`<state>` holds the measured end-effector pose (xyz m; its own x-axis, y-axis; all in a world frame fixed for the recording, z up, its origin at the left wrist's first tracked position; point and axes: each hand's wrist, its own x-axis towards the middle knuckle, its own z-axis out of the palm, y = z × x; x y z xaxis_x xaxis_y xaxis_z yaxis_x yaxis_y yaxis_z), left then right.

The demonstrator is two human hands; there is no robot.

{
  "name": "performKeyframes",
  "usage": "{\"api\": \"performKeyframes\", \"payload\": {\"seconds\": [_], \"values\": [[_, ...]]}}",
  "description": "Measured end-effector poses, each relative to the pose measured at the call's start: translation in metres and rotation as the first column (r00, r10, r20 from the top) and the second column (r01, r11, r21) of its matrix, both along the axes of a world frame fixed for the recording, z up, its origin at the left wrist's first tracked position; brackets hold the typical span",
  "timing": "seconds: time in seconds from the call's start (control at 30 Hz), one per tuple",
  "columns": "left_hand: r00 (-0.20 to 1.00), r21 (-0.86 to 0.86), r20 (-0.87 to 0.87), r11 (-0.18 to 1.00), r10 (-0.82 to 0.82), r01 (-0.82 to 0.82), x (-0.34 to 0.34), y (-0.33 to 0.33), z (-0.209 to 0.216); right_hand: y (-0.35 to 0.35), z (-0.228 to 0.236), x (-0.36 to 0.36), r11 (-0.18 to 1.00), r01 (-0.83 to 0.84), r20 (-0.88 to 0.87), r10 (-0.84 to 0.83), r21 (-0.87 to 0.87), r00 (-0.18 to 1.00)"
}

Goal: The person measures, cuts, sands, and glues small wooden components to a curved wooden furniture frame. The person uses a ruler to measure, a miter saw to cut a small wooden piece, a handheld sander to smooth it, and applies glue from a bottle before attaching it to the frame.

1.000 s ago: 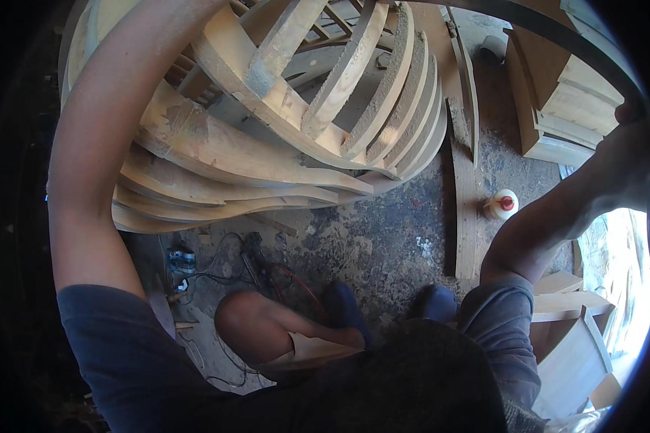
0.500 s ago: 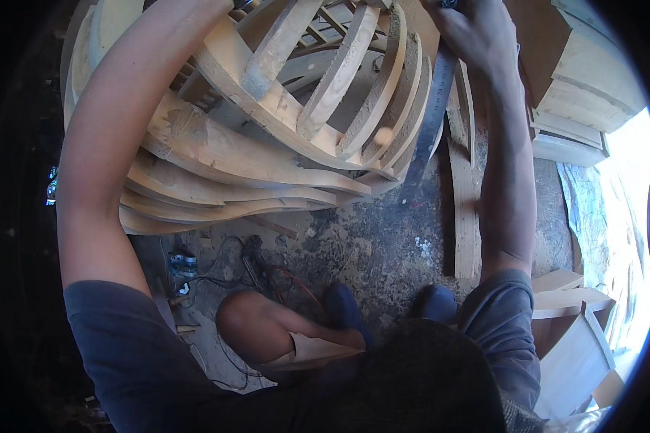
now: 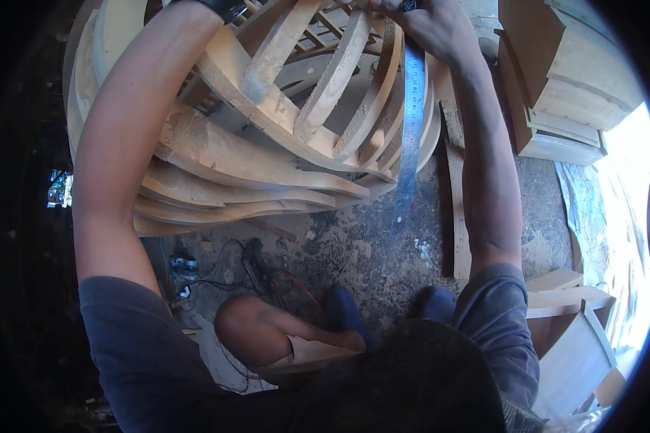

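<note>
One ruler [image 3: 412, 108] held at the right side of the frame [image 3: 231, 151]

At the frame's upper left, only the left wrist shows, wearing a dark band [image 3: 224, 7]; the left hand lies past the upper edge of view, so I cannot tell its grip. If it rests on the frame, firm pressure there would stop the wood from rocking. Toward the frame's right, the ribs [image 3: 332, 86] look rough-faced, so seating the ruler well probably calls for brushing off grit. The ruler crosses the frame's rightmost ribs, its lower end reaching past them over the floor [image 3: 430, 224]; whether it touches wood is unclear. The right hand [image 3: 433, 32], at the frame's upper right, has its fingers closed on the ruler's upper part; gripping nearer the middle should steady the loose end. Right of the frame, the elbow should clear a strip [image 3: 459, 216].
</note>
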<state>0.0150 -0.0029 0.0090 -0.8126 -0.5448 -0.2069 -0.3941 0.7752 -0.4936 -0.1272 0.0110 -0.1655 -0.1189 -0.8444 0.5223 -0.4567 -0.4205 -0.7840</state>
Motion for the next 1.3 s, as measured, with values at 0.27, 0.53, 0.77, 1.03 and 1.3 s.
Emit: {"api": "performKeyframes", "payload": {"seconds": [0.27,0.53,0.77,1.03,1.3], "values": [[0.889,-0.007,-0.456,0.998,0.051,-0.061,0.012,0.021,0.03,0.0,0.004,-0.004,0.998,-0.051,-0.03,0.052,0.047,0.998],[0.915,-0.059,-0.38,0.984,0.132,-0.166,0.034,0.007,0.033,0.006,0.009,-0.001,0.998,-0.056,-0.021,0.056,-0.004,0.998],[0.995,-0.019,-0.084,0.998,0.052,-0.054,0.024,-0.007,0.048,0.004,0.01,-0.003,0.997,-0.069,-0.043,0.071,0.046,0.997],[0.997,0.024,-0.081,1.0,0.011,-0.009,0.032,-0.016,0.046,0.0,0.004,-0.003,0.997,-0.07,-0.018,0.07,0.016,0.997],[0.993,0.091,-0.108,0.995,-0.038,0.048,0.034,-0.018,0.042,0.007,0.009,-0.002,0.995,-0.069,0.003,0.069,0.076,0.998]]}}
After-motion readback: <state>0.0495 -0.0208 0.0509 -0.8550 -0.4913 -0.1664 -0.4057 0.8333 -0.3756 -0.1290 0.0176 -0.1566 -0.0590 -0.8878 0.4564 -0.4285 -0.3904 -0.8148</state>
